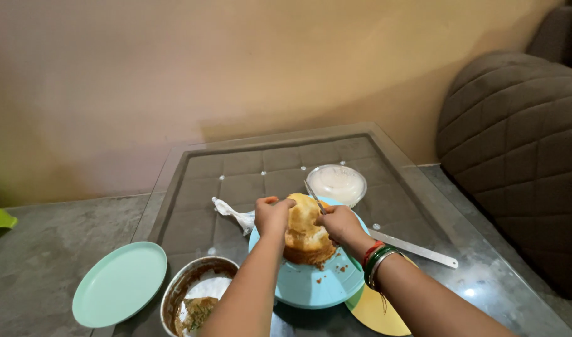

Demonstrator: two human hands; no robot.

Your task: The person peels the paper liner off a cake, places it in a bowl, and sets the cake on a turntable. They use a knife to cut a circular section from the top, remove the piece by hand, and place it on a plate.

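Observation:
A round golden-brown cake (305,232) sits on a light blue turntable (311,284) on a glass-topped table. My left hand (272,215) presses against the cake's left side. My right hand (339,223), with bangles on the wrist, grips a knife (313,196) whose blade pokes up behind the cake's top. Crumbs lie on the turntable by the cake.
A clear bowl of white cream (336,183) stands behind the cake. A crumpled white tissue (233,214) lies to the left, a long metal spatula (417,248) to the right. A mint green plate (119,284) and a used baking tin (195,296) sit front left. A brown sofa (517,143) is at the right.

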